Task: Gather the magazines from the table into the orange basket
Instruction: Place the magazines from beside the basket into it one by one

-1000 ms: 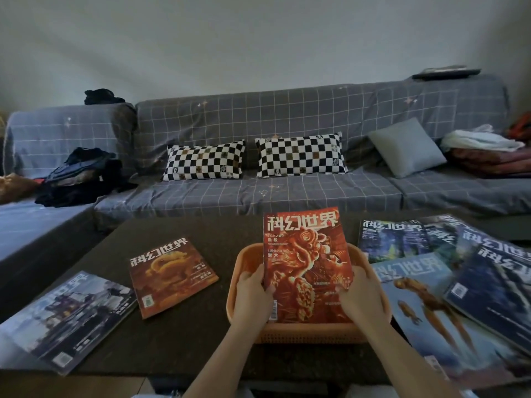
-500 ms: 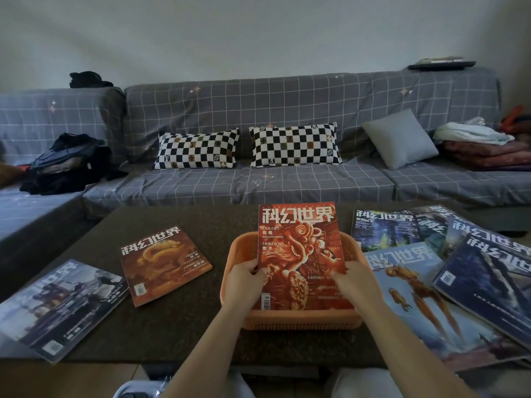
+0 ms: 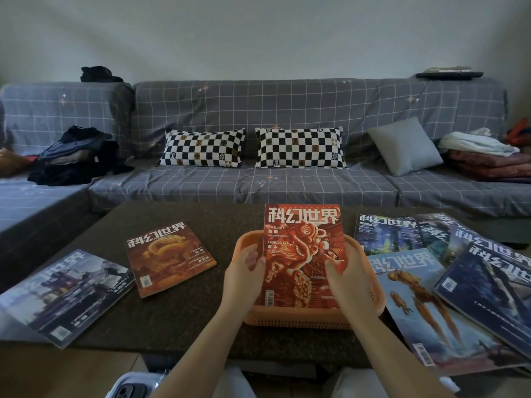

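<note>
Left hand (image 3: pixel 244 272) and right hand (image 3: pixel 346 275) grip red magazine (image 3: pixel 301 254) by its sides, tilted in orange basket (image 3: pixel 373 300) near table's (image 3: pixel 178 317) front edge.

Orange basket (image 3: pixel 373 300): perforated plastic, matt. Red magazine (image 3: pixel 301 254): glossy paper cover. Grey magazine (image 3: pixel 66 291) at left: glossy, catches glare. Surface (image 3: pixel 186 320): dark speckled stone look, matt. Sofa (image 3: pixel 287 185): woven grid-print cloth cover. Checkered pillows (image 3: pixel 298 147): cloth.
</note>
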A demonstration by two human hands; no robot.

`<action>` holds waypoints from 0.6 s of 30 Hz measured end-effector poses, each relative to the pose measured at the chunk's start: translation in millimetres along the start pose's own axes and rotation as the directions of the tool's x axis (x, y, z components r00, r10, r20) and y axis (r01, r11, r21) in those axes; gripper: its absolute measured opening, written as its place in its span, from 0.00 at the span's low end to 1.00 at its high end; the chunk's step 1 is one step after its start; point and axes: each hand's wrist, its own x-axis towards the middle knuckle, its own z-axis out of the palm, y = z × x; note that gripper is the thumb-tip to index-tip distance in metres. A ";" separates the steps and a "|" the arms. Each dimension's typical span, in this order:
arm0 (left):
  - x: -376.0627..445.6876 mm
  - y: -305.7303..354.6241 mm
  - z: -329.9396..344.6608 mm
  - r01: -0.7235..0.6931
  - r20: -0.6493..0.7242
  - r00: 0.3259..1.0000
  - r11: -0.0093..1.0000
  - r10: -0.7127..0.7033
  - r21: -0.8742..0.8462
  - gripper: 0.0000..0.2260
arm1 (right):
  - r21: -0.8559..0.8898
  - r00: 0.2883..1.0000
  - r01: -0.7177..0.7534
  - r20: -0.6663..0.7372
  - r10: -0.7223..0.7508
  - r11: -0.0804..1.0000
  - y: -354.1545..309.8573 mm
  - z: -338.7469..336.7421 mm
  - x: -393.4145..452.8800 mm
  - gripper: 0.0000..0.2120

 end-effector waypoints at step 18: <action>42.0 -86.7 -119.3 0.122 -0.272 0.954 0.992 -0.127 -0.035 0.16 | -0.035 0.794 0.177 0.596 -0.121 0.984 -79.7 188.2 9.1 0.22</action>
